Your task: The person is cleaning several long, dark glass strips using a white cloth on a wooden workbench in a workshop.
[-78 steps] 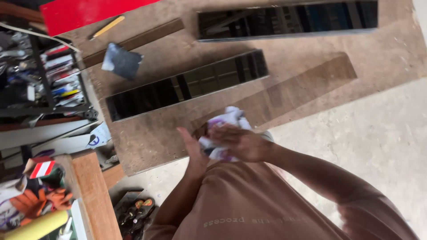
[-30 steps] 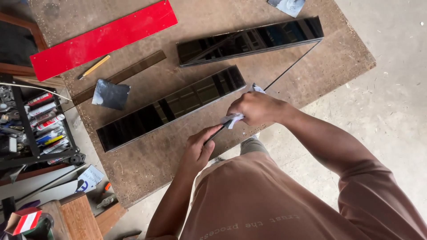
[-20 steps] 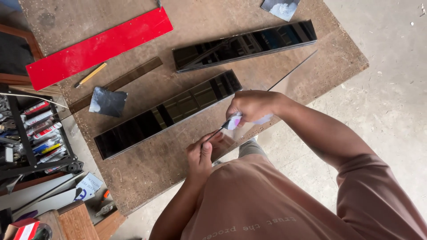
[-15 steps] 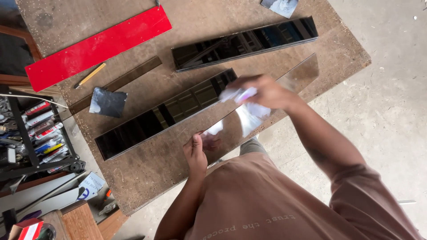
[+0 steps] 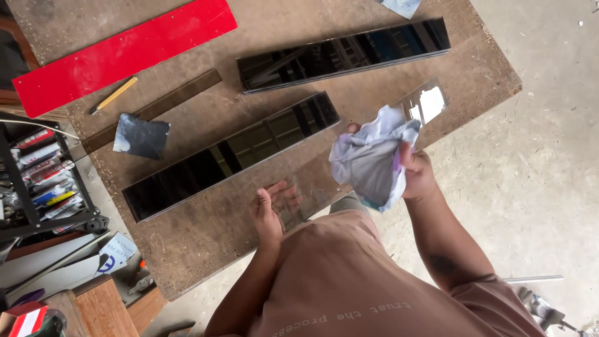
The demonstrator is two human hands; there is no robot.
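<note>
Where the brown worktop (image 5: 206,243) ends at its near edge, just in front of the person's chest, a clear glass strip (image 5: 374,143) lies slantwise, its far end catching light near the right-hand corner. Left hand (image 5: 271,209): held on edge with fingers straight and together, pressed against the near end of the glass strip, grasping nothing. Right hand (image 5: 415,171): raised above the strip's middle with the forearm bent up from the elbow, fingers closed round a crumpled pale cloth (image 5: 371,159). Dark glass strip (image 5: 231,156): lies parallel to the clear one, just beyond it, a narrow band of bare board between them. Second dark glass strip (image 5: 343,55): farther back, well apart from both hands. Red board (image 5: 125,53): far left corner, running to the worktop's edge. Pencil (image 5: 113,95): just beside the red board. Thin brown strip (image 5: 153,111): between the pencil and the nearer dark strip. Small dark square piece (image 5: 140,135): rests by the brown strip. Open room: bare board at the near left corner; concrete floor (image 5: 536,156) to the right. Black rack (image 5: 37,187) of tubes stands beside the worktop's left edge.
</note>
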